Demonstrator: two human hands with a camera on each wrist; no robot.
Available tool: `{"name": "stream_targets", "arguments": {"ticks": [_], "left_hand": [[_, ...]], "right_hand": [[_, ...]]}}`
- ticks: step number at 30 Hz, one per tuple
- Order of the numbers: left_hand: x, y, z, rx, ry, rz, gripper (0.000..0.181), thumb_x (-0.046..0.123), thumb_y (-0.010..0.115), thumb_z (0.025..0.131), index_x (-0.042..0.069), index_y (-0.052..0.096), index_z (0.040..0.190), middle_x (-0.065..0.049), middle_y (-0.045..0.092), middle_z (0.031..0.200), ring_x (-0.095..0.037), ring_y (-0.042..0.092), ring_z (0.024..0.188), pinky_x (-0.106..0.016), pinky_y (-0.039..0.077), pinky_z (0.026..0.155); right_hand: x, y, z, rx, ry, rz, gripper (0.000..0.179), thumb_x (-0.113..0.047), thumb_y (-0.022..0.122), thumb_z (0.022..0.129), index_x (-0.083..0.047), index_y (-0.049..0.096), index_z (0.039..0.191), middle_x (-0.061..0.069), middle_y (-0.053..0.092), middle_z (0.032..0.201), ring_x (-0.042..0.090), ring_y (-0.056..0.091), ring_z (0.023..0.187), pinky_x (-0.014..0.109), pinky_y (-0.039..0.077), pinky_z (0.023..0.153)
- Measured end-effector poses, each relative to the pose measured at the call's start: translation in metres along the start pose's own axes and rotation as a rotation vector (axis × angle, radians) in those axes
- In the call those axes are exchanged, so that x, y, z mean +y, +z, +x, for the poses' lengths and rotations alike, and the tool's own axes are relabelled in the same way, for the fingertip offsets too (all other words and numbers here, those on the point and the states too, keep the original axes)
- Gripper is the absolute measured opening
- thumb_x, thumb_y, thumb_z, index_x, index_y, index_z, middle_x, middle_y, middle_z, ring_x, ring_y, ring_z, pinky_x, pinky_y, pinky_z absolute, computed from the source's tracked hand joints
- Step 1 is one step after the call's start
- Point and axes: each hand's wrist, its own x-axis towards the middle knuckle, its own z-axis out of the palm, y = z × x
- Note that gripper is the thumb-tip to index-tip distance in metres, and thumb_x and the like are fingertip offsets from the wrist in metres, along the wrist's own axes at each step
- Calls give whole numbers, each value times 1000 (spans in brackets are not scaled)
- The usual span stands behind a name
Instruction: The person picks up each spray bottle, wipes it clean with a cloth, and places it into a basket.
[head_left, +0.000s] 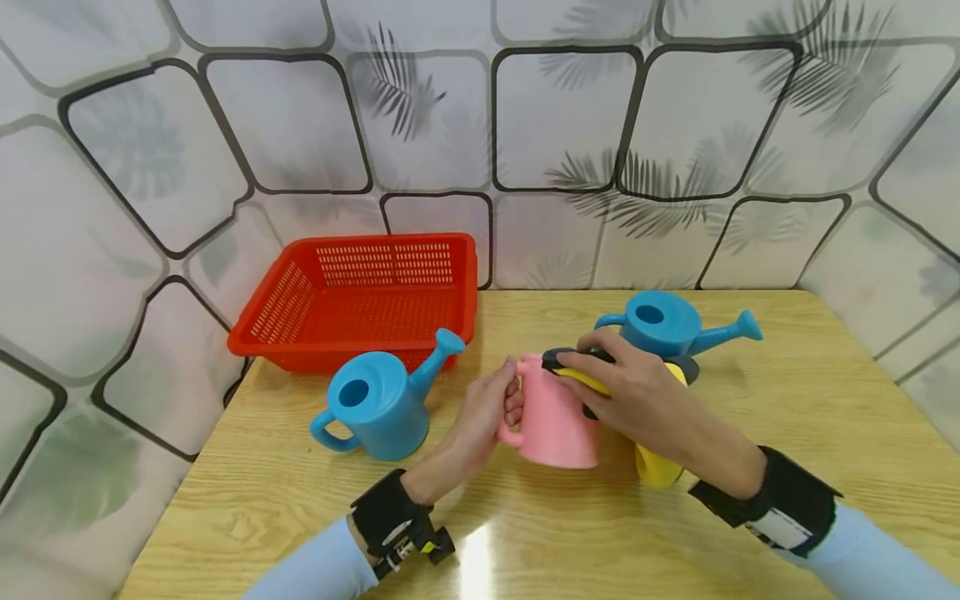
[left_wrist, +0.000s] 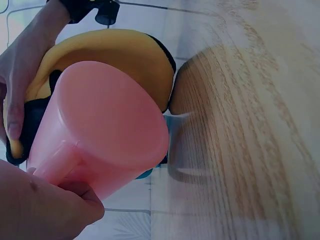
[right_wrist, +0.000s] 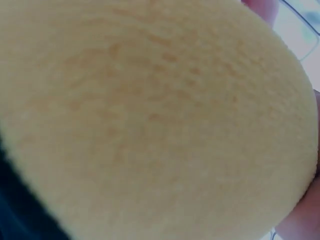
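Head view: pink mug [head_left: 562, 421] centre stage, over the wooden table [head_left: 225, 517], with the left hand [head_left: 487, 404] on one side and the right hand [head_left: 633, 383] on the other!
Mug handle: that's the left hand's, fingers curled round it, a firm grip.
Yellow-and-black soft item [head_left: 660, 468]: gripped by the right hand, fingers bent over it right at the mug's rim, the rest of it hanging beside the mug under the wrist.
Left wrist view: what an angle! The mug's round base faces us, the mug tilted, with the yellow bulk just behind it; whether the base touches the wood, I cannot tell.
Right wrist view: fuzzy pale yellow nearly wall to wall, a dark edge lower left, bits of fingers at the right, blurred.
Blue watering cans: one [head_left: 386, 417] upright left of the left hand, spout in front of the red basket [head_left: 300, 358]; the other [head_left: 663, 323] beyond the right hand, spout pointing right.
Backdrop: patterned cloth [head_left: 562, 125], black outlines and leaf prints.
Wrists: black straps [head_left: 798, 500] and light blue sleeves [head_left: 311, 567] on both arms.
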Motion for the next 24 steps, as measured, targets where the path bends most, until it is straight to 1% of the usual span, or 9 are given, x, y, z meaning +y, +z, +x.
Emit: {"name": "stream_targets", "arguments": {"ticks": [1,4,8,11,15,18,24], "left_hand": [[-1,0,0,-6,1,2,42,40,43,109,12,41,77,2,34,70,-12,34,63,-25,30,61],[-3,1,-1,-20,14,13,42,39,43,109,13,42,76,2,35,70,-12,34,64,-24,30,62],[-4,1,-1,-33,29,15,42,40,43,108,13,41,77,3,32,68,-12,33,64,-24,29,62],[-5,1,-1,-42,38,7,41,41,42,108,14,42,79,4,31,69,-12,31,64,-24,28,62],[-4,2,-3,-47,40,12,38,42,40,109,13,48,86,4,32,72,-11,32,66,-23,28,63],[-4,1,-4,-40,36,18,36,42,40,109,13,54,93,4,36,75,-10,36,68,-22,30,64],[-5,0,-3,-7,30,12,36,42,43,108,11,59,101,5,44,79,-9,41,71,-21,31,64]], "right_hand": [[-1,1,2,-13,7,-4,43,-3,91,69,-7,75,110,13,63,103,19,65,79,32,61,67],[-3,4,5,-40,15,-17,41,-3,90,70,-6,75,109,12,66,105,20,68,82,33,62,72],[-6,7,6,-50,-1,-38,42,-2,91,69,-3,76,109,10,70,104,21,70,88,34,62,76],[-8,8,8,-54,-23,-58,43,-2,91,69,-2,76,108,10,71,103,21,70,89,34,62,76],[-12,10,9,-70,-55,-74,43,-3,92,68,-1,76,108,12,71,103,23,71,90,34,63,76],[-14,12,8,-90,-67,-82,43,-3,92,68,-1,76,108,11,70,103,22,70,92,33,63,77],[-22,16,3,-138,-103,-92,40,-8,91,71,-3,74,106,8,68,101,20,66,93,31,61,80]]}}
